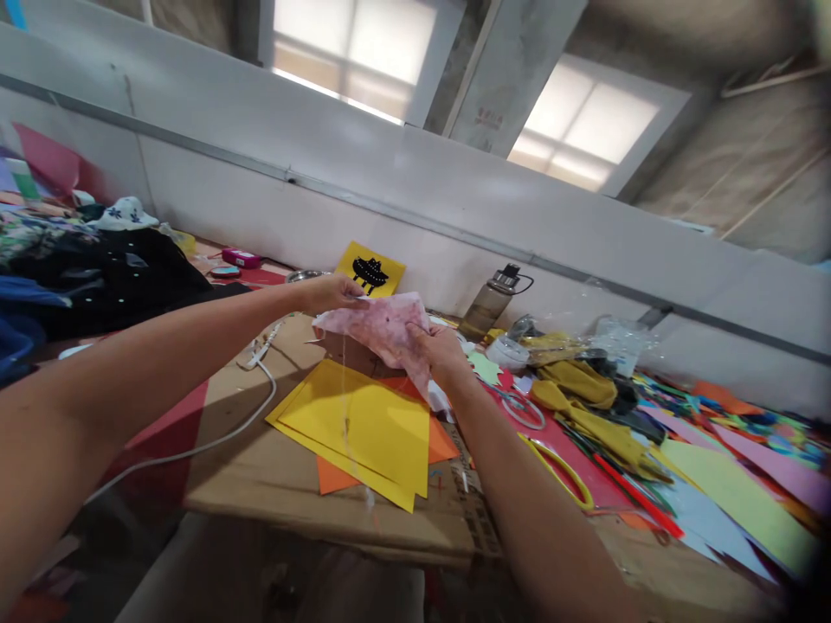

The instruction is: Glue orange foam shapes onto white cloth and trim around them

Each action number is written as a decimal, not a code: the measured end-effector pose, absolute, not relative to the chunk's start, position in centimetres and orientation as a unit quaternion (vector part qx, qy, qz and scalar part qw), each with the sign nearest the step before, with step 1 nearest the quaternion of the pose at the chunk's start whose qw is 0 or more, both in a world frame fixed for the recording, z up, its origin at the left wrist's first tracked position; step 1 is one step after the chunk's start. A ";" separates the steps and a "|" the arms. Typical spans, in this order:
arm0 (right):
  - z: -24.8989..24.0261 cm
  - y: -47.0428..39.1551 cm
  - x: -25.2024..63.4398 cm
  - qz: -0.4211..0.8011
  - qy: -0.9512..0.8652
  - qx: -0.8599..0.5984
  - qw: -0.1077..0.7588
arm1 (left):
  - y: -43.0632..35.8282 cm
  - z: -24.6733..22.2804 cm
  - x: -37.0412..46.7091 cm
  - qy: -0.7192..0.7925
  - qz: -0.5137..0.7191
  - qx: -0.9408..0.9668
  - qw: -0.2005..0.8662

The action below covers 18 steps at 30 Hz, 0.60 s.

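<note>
Head view, with the clock centred on the pink mottled sheet (pixel 383 324): between 9 and 10 o'clock, black cloth (pixel 136 268) with pale specks lies heaped. Nearer in, also between 9 and 10, sits a pink case (pixel 241 258). A white cable (pixel 269 402) curves past at 8 o'clock. The left hand (pixel 328 294) pinches the sheet by its upper left edge. Yellow paper (pixel 363 420) lies at 6 o'clock on orange paper (pixel 333 478), below the sheet, which hangs from both hands over the cardboard (pixel 227 450). Toward 11 o'clock stands a yellow card (pixel 396 275) with a black cutout. The right hand (pixel 442 350) clasps the sheet's right side between thumb and fingers. A capped bottle (pixel 484 311) stands at 3 o'clock; mustard fabric (pixel 577 385) lies between 3 and 4. At 4 o'clock are a yellow loop handle (pixel 586 497) and, farther right, a red stick (pixel 640 497).
</note>
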State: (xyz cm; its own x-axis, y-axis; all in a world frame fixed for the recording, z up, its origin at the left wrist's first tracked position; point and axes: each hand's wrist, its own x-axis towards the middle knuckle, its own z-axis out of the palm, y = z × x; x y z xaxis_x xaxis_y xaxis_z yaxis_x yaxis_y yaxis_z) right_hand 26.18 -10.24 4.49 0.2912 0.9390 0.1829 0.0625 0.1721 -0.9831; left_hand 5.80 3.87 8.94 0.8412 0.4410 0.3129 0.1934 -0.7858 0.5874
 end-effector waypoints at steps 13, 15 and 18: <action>7.2 -11.6 27.3 0.484 -0.322 -0.385 0.717 | 4.6 11.2 5.7 0.216 0.344 0.817 0.409; 7.1 -11.4 27.4 0.493 -0.311 -0.379 0.719 | 4.8 10.7 5.7 0.227 0.348 0.804 0.425; 7.1 -11.4 27.8 0.500 -0.305 -0.371 0.721 | 5.5 9.9 5.2 0.237 0.322 0.789 0.466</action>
